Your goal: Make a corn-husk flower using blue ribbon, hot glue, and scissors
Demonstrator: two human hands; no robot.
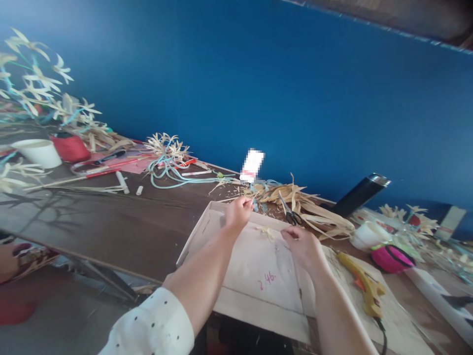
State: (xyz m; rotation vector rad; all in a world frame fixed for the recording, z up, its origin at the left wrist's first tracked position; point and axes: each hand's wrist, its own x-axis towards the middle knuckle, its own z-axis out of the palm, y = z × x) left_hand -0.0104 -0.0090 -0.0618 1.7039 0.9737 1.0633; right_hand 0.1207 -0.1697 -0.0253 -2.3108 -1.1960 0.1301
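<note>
My left hand (239, 213) is over the far left part of a shallow cardboard tray (240, 291), its fingers pinched together. Whatever those fingertips hold, if anything, is too small to make out. My right hand (301, 244) is above the tray's right side, thumb and fingers closed in a pinch whose contents I cannot make out. Between the two hands a small pale husk piece (266, 231) lies on the cardboard. Just beyond my right hand rest black-handled scissors (293, 216), against a bundle of dried corn husks (321, 217).
A yellow glue gun (364, 286) lies at the right, near a pink pouch (393, 258), a white cup (369, 235) and a leaning black flask (364, 193). Husk flowers (168, 146), pale-blue stems (166, 180), a red pouch (71, 148) and a white bowl (39, 153) occupy the left.
</note>
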